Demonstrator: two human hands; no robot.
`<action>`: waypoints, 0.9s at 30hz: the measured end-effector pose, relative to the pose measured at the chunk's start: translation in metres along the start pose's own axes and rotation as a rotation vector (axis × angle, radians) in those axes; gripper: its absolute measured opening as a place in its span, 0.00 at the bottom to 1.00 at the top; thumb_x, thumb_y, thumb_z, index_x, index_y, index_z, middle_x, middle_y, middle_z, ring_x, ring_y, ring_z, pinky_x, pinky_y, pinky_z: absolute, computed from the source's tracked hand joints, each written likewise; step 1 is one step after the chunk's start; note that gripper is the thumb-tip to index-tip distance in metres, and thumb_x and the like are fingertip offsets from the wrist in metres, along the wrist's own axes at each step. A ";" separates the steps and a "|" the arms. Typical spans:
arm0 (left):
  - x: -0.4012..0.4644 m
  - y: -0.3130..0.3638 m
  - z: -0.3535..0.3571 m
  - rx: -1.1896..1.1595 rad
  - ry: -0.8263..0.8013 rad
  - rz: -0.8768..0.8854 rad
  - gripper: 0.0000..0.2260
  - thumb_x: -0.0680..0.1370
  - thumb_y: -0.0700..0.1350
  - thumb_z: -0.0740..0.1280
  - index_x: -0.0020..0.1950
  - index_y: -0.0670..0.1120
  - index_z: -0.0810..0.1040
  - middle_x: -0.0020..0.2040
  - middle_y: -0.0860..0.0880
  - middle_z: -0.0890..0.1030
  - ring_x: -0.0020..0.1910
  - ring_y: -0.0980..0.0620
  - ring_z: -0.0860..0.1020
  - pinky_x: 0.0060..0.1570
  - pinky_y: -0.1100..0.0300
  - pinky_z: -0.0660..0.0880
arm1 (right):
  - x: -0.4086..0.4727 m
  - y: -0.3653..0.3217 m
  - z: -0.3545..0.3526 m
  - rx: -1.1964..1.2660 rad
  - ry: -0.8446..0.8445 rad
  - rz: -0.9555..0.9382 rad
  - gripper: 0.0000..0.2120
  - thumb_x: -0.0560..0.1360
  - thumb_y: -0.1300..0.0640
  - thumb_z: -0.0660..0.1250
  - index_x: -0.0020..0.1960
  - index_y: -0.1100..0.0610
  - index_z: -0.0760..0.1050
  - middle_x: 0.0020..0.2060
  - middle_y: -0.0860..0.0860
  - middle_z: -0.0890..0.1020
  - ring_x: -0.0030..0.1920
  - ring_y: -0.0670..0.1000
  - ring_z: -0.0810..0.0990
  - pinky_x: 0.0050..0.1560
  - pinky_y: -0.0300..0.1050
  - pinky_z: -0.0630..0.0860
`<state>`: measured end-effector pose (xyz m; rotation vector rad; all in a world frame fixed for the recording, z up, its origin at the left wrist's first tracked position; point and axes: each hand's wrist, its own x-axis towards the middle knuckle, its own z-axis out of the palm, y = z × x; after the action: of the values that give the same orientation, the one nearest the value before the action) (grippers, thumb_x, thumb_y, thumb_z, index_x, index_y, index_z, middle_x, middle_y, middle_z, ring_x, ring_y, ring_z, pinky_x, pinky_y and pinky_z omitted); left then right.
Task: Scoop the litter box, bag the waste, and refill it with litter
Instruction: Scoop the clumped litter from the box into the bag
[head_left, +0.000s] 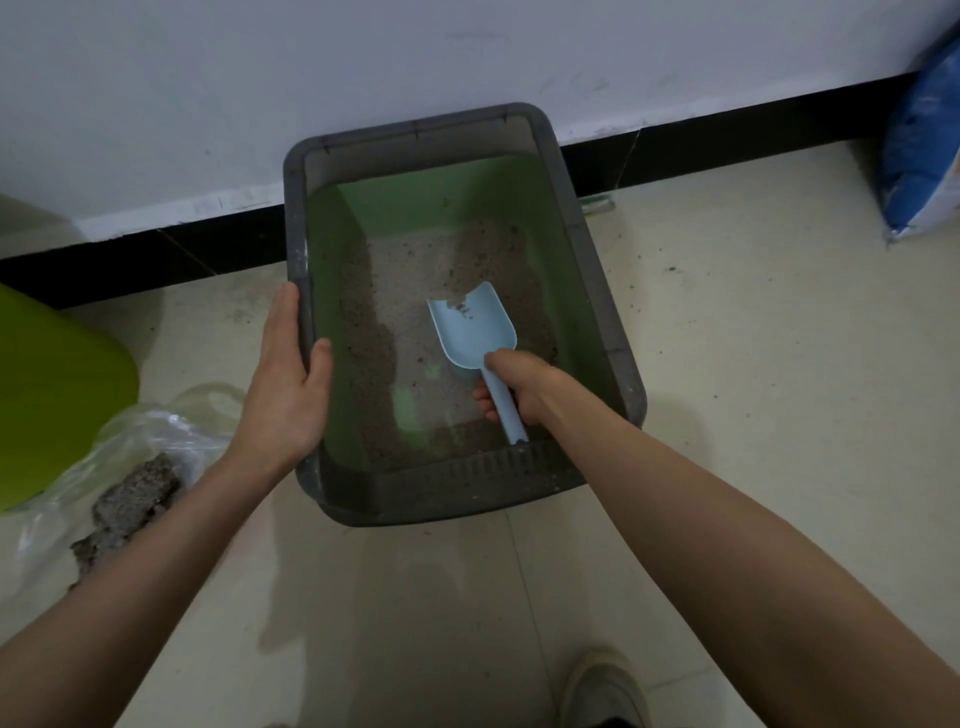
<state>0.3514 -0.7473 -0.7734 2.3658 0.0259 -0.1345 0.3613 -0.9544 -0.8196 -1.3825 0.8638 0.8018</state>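
Right hand (511, 387) grips our scoop (475, 332) — blade on thin litter (410, 291) | left hand (291, 374) clasps box (597, 291) rim | waste in bag (119, 467) — floor, left

A pale tiled floor (753, 415), speckled with dark grit, meets a white wall (311, 78) along a black skirting board (156, 260). A lime-green plastic object (47, 395), cut off by the frame, sits at far left on the tiles. Near the bottom edge, the toe of a light-coloured shoe (605, 686) rests on the floor.
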 end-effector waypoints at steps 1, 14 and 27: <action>0.000 0.001 0.000 0.005 0.005 0.001 0.25 0.82 0.47 0.54 0.77 0.52 0.48 0.77 0.52 0.55 0.74 0.50 0.58 0.73 0.48 0.57 | 0.001 -0.002 0.000 0.002 -0.001 -0.005 0.15 0.82 0.58 0.52 0.65 0.64 0.66 0.36 0.56 0.71 0.33 0.51 0.70 0.34 0.43 0.70; -0.002 0.003 0.002 0.002 0.034 -0.002 0.25 0.81 0.45 0.54 0.77 0.49 0.49 0.77 0.51 0.54 0.75 0.52 0.56 0.73 0.55 0.54 | 0.024 -0.013 0.006 0.036 0.009 -0.065 0.08 0.81 0.59 0.52 0.52 0.63 0.67 0.34 0.55 0.72 0.33 0.50 0.70 0.35 0.43 0.69; -0.002 0.002 0.003 -0.029 0.025 -0.005 0.25 0.81 0.46 0.54 0.77 0.52 0.48 0.76 0.53 0.55 0.74 0.52 0.57 0.73 0.48 0.58 | 0.024 -0.004 0.004 0.278 0.066 0.029 0.19 0.79 0.59 0.52 0.68 0.63 0.67 0.36 0.56 0.74 0.35 0.51 0.72 0.37 0.45 0.73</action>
<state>0.3492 -0.7511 -0.7738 2.3385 0.0450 -0.1066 0.3760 -0.9514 -0.8391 -1.1583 1.0085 0.6341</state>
